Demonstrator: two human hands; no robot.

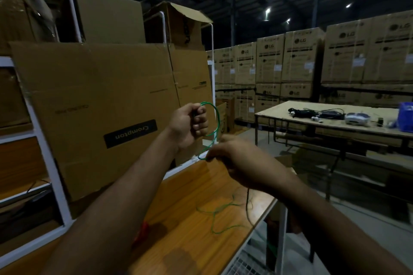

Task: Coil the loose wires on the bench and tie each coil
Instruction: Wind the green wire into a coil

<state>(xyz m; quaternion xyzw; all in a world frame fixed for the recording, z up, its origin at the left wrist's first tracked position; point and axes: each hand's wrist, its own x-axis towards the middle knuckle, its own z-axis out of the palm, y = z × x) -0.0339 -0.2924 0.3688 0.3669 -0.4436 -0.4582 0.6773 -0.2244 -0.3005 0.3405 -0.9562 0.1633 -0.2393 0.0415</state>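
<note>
A thin green wire [217, 118] arcs in a loop between my two hands, raised above the wooden bench [185, 241]. My left hand [190, 125] is clenched on the loop's top end. Lower and to the right, my right hand [241, 163] pinches the wire at the loop's bottom. The rest of the green wire trails down and lies in loose curls on the bench near its right edge. A thin dark wire [247, 203] hangs below my right hand. Something red [142, 233] lies on the bench, partly hidden by my left forearm.
A flattened Crompton cardboard box [111, 107] leans on a white metal rack [51, 163] behind the bench. To the right stands another table [290, 116] with dark cables and small devices. Stacked LG cartons [301, 62] line the back.
</note>
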